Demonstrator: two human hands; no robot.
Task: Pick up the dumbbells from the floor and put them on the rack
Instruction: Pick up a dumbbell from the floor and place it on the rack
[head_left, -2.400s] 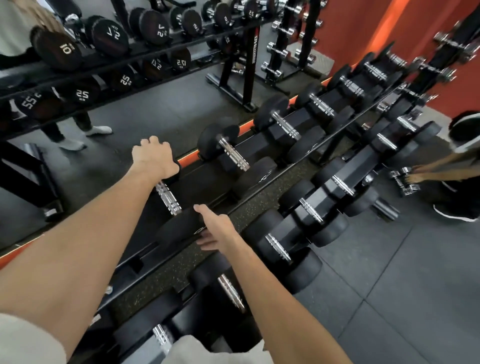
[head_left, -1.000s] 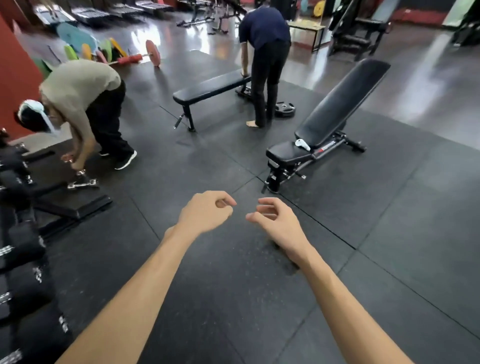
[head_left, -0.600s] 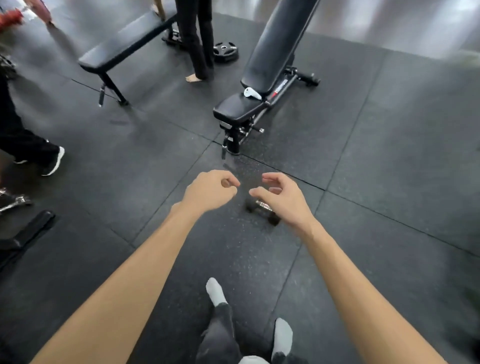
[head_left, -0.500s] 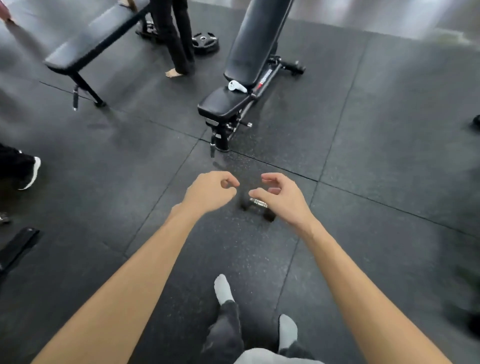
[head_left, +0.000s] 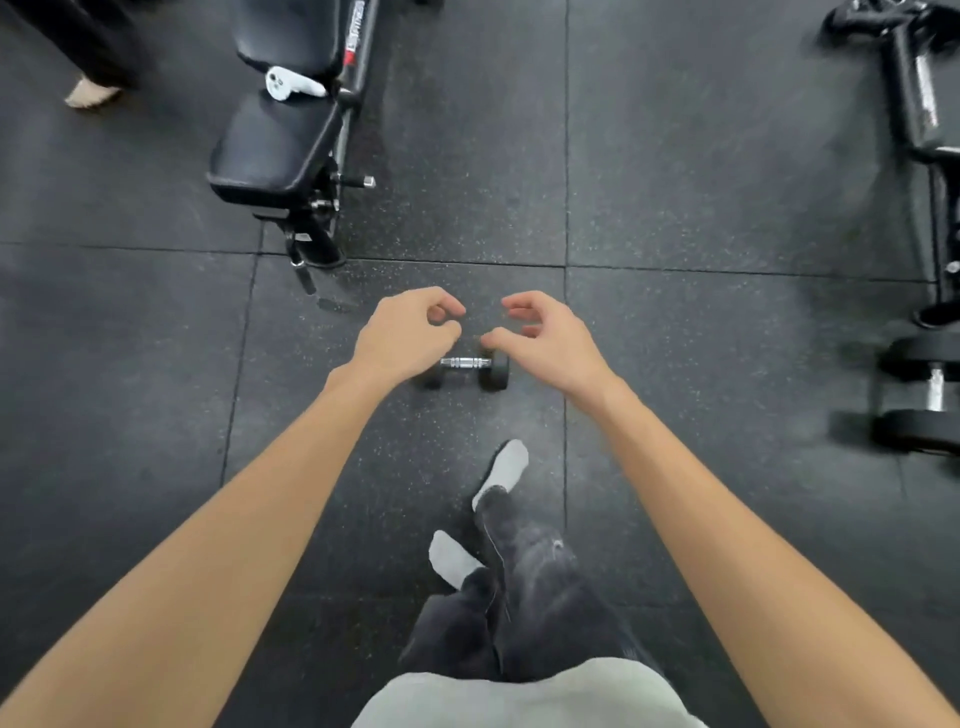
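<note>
The floor (head_left: 675, 156) is dark speckled rubber tiles with visible seams. A small dumbbell (head_left: 467, 366) lies on it at center, below both hands. The left hand (head_left: 410, 332) and right hand (head_left: 545, 338) hover with loosely curled fingers, holding nothing. A bench (head_left: 280, 140) stands at 11 o'clock; at 3 o'clock lies what looks like a bigger dumbbell (head_left: 930, 395), blurred.

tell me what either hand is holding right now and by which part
Nothing. The left hand and right hand hang loosely curled above the small dumbbell, which lies on the floor, ungripped.

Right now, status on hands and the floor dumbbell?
Left hand and right hand loosely curled, empty. Small dumbbell on floor below them, untouched. Adjustable bench beyond, not blocking.
</note>
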